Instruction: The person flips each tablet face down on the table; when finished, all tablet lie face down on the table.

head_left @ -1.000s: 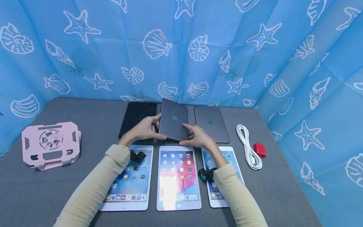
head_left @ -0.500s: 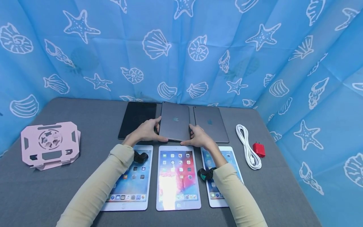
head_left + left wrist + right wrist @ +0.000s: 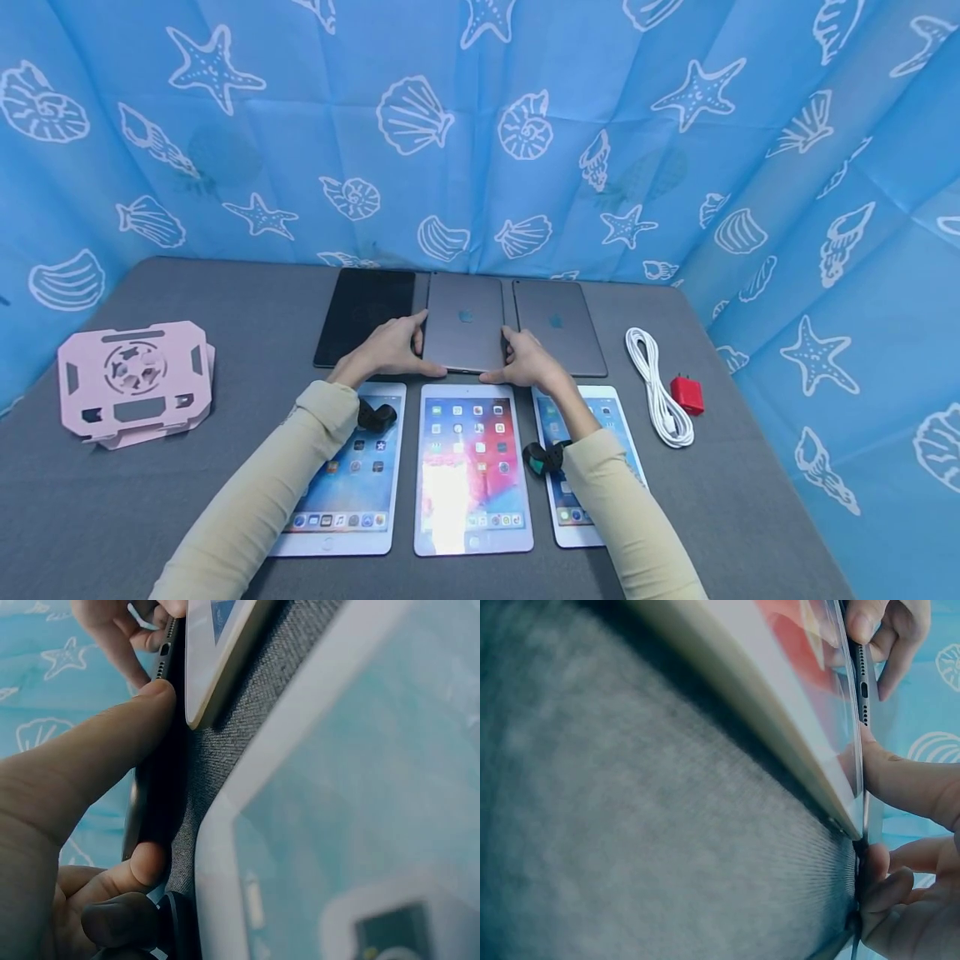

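Observation:
A dark grey tablet [image 3: 464, 333] lies back side up, logo showing, in the middle of the back row. My left hand [image 3: 390, 345] holds its near left corner, thumb on the near edge and index finger along the left side. At the near right corner my right hand [image 3: 527, 360] holds it the same way. Both wrist views show the thumbs on the edge with the charging port [image 3: 864, 690]. A black tablet [image 3: 367, 310], screen up, is left of it, partly behind my left hand. Another grey tablet [image 3: 561, 325] lies back up on the right.
Three white tablets with lit screens form the front row: left [image 3: 348, 479], middle [image 3: 474, 483] and right [image 3: 592, 467], the outer two partly under my arms. A pink stand [image 3: 135, 379] is far left. A white cable [image 3: 660, 387] and a red charger [image 3: 687, 395] lie right.
The middle grey tablet was tilted, its far left corner raised; it has come down flat and straight between its neighbours. Both hands have stayed at its near corners, my right shifting slightly right.

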Action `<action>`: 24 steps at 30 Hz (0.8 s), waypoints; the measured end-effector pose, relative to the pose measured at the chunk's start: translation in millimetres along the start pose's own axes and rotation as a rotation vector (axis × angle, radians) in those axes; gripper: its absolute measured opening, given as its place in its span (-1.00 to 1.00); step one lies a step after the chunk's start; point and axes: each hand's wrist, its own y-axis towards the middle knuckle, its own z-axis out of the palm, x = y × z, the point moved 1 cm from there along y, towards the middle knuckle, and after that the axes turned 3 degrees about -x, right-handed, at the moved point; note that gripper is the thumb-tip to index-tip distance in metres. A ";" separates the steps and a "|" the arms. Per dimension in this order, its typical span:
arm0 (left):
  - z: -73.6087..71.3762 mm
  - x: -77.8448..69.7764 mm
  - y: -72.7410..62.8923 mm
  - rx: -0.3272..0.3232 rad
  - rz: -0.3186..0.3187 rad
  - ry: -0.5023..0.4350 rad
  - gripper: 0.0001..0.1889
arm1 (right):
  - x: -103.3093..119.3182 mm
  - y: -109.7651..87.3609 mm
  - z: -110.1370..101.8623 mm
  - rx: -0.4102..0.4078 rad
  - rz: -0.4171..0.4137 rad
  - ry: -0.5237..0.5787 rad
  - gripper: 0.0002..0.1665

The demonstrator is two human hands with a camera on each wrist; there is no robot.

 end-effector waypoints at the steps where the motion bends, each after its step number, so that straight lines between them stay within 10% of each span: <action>1: 0.0 -0.2 -0.3 -0.001 -0.001 0.001 0.20 | 0.1 -0.1 0.1 0.000 0.001 0.001 0.20; 24: -2.1 -10.9 -6.1 0.088 -0.049 0.033 0.01 | 0.3 1.7 0.9 0.059 0.022 0.042 0.13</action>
